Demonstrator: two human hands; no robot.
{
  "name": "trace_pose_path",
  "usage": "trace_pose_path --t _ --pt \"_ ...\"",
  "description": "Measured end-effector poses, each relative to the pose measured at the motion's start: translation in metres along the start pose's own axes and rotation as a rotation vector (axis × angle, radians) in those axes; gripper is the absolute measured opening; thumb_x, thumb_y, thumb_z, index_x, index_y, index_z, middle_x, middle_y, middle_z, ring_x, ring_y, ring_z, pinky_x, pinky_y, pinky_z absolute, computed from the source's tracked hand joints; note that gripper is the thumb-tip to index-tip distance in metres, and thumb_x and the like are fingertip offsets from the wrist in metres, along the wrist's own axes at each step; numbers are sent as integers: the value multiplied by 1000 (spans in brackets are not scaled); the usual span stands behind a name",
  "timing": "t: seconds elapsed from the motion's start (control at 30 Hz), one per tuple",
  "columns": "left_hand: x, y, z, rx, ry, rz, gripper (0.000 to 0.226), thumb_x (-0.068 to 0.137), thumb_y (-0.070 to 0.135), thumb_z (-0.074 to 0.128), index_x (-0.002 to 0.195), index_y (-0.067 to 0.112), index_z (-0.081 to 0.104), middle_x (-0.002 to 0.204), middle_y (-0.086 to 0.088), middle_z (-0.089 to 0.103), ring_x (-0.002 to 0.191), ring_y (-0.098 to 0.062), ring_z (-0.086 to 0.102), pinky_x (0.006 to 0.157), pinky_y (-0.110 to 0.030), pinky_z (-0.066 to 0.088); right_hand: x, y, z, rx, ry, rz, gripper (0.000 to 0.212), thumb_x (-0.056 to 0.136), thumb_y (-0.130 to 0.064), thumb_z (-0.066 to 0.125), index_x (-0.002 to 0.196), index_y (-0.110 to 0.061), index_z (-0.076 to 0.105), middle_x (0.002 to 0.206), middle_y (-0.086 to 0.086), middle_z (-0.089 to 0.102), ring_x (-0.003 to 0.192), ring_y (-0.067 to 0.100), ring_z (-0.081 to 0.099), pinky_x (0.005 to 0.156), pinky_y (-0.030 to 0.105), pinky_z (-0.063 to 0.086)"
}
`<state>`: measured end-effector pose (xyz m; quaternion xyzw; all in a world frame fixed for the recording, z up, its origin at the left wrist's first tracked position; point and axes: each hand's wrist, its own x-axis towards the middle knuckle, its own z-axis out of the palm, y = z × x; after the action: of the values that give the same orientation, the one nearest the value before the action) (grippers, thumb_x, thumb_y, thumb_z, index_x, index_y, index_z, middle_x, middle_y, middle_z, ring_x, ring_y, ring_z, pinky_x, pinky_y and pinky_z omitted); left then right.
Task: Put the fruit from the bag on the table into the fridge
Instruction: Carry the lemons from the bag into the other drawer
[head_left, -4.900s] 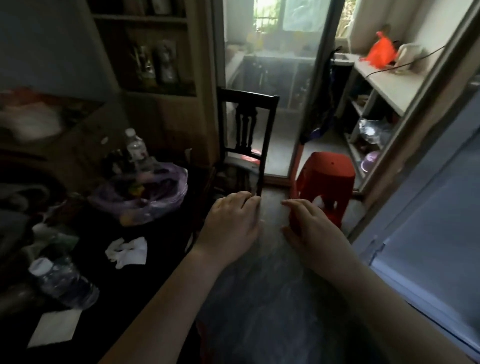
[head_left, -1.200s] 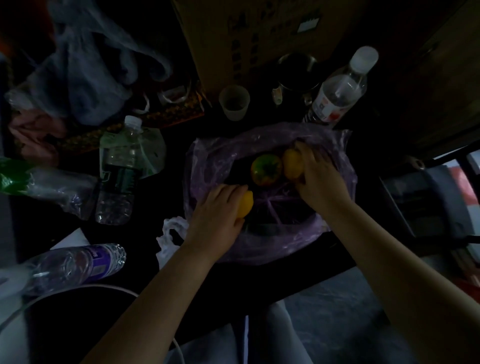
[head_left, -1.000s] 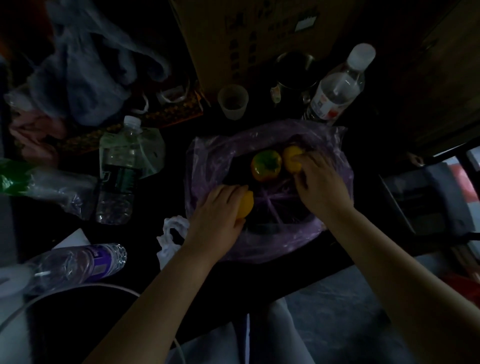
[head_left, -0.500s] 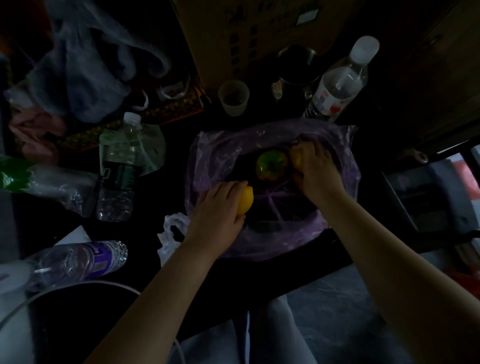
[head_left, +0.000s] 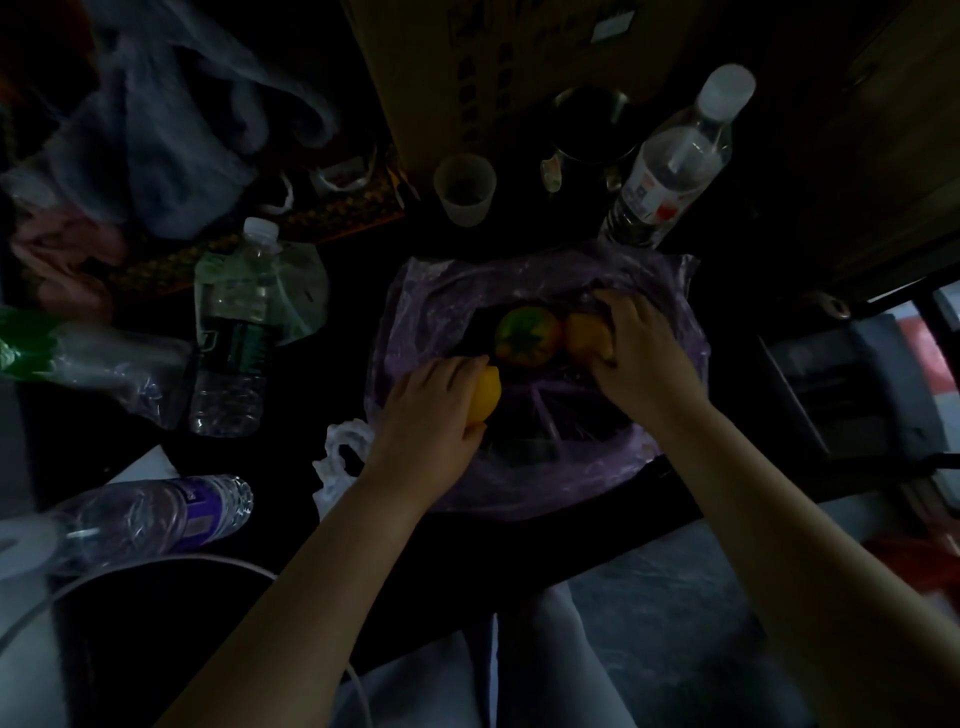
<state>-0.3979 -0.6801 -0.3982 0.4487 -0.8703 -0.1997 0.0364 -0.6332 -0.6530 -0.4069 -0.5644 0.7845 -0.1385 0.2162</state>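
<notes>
Gripping a yellow fruit (head_left: 487, 392) with the left hand (head_left: 431, 410), fingers curled round it, at 8 o'clock inside the open purple bag (head_left: 415, 312) on the dark table (head_left: 291, 457). Clasping an orange fruit (head_left: 582, 338) with the right hand (head_left: 641, 353), fingers bent over its top, at 1 o'clock in the bag. Just beside it, at 12 o'clock, a green-and-red fruit (head_left: 527, 336). Beyond the bag at 1 o'clock, a water bottle (head_left: 675, 161); at 11 o'clock, a cup (head_left: 464, 189).

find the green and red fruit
Head view, centre: the round green and red fruit lies in the purple plastic bag, between the left hand's yellow fruit and the right hand's orange fruit.
</notes>
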Motion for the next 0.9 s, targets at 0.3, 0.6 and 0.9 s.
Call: trace_pose_path --t 0.3,0.6,0.9 --pt "-1 1 -1 -3 -3 5 68 76 24 74 137 16 44 132 -3 53 120 -26 49 94 -38 39 -5 4 14 -99 29 -227 42 86 -6 56 128 -12 55 133 4 51 117 30 43 92 43 46" --pt "0 1 -1 20 -18 -9 69 78 27 72 139 16 42 133 -3 52 121 -26 48 95 -38 38 5 12 13 -108 -32 -27 57 88 -29 60 140 -17 40 141 11 40 127 36 36 98 42 37" --pt "-1 2 -3 4 -36 -14 68 83 29 68 142 18 37 138 -2 47 125 -24 44 98 -36 35 9 11 19 0 -71 85 61 88 -35 61 141 -19 35 138 13 43 119 35 48 89 41 42"
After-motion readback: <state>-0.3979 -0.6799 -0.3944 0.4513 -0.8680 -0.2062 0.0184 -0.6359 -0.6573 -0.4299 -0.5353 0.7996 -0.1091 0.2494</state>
